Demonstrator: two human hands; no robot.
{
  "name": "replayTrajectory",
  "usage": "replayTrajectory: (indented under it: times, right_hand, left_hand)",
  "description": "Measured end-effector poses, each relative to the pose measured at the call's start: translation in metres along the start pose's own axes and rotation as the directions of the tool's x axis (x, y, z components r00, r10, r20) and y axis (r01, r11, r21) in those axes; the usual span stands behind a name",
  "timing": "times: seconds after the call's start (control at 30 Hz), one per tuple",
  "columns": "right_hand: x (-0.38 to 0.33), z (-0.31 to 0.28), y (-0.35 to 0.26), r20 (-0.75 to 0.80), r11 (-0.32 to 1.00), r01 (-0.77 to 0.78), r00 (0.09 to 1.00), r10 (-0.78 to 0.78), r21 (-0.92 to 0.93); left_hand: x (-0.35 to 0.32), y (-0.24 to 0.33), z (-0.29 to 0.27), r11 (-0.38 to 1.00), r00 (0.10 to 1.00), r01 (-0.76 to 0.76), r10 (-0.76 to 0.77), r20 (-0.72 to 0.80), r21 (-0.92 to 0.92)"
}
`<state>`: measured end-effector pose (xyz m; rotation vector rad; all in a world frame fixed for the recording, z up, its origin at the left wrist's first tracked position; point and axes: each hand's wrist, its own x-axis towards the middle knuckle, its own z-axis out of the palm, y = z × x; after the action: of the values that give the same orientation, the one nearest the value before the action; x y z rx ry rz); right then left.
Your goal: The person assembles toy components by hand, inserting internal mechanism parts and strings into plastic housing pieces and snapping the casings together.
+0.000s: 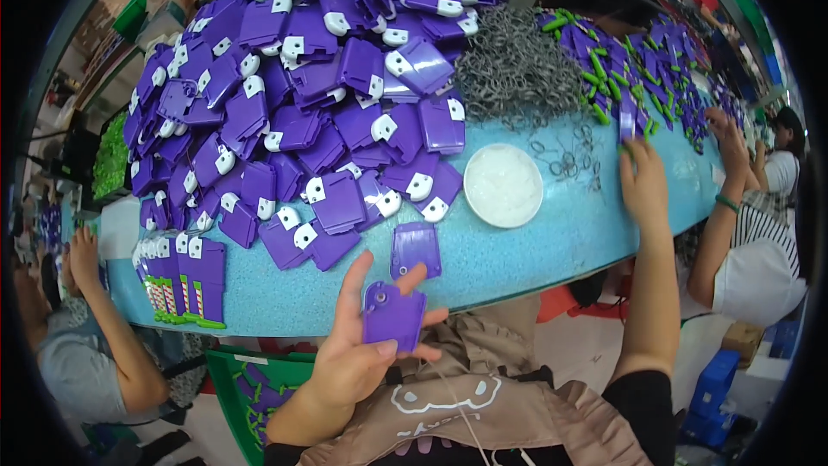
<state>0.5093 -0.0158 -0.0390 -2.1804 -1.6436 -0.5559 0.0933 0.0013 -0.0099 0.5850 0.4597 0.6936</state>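
My left hand (pixel 354 358) is closed round a flat purple plastic plate (pixel 394 321) with a round metal-looking hole near one corner, held above the table's near edge. The thumb lies across its face and other fingers spread past its edges. Just beyond it, a similar purple plate (pixel 416 248) lies on the table. Far to the right, my right hand (pixel 644 183) reaches to the edge of a pile of purple and green parts. Its fingertips close on the lower end of a narrow purple piece (pixel 628 123); the grip is partly hidden.
A large heap of purple plates with white corners (pixel 328 112) covers the left of the blue table (pixel 517 263). Beyond a white bowl (pixel 503 186) lies a mound of grey metal rings (pixel 517 65). Assembled pieces stand in a row (pixel 183 280) at left. Co-workers sit on both sides.
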Motion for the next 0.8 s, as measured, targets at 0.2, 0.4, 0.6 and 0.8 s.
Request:
replayTrajectory:
  times: [0.2, 0.4, 0.6, 0.8]
  right_hand:
    - [-0.031, -0.039, -0.037, 0.173, 0.969, -0.238, 0.954, 0.246, -0.068]
    - [-0.051, -0.024, -0.002, 0.117, 0.419, -0.421, 0.804, 0.583, 0.804]
    - [-0.080, -0.067, -0.181, 0.051, 0.287, 0.026, 0.965, -0.258, 0.958]
    - [-0.097, -0.049, -0.195, 0.403, -0.023, -0.415, 0.894, -0.196, 0.910]
  left_hand:
    - [0.005, -0.011, 0.002, 0.948, 0.953, 0.304, -0.302, -0.038, 0.098]
    - [0.010, -0.012, 0.004, 0.922, 0.939, 0.336, -0.344, 0.007, 0.194]
    - [0.018, -0.036, 0.018, 0.720, 0.931, -0.364, 0.305, 0.202, 0.590]
    - [-0.005, -0.005, 0.011, 0.942, 0.953, 0.301, -0.294, -0.070, 0.149]
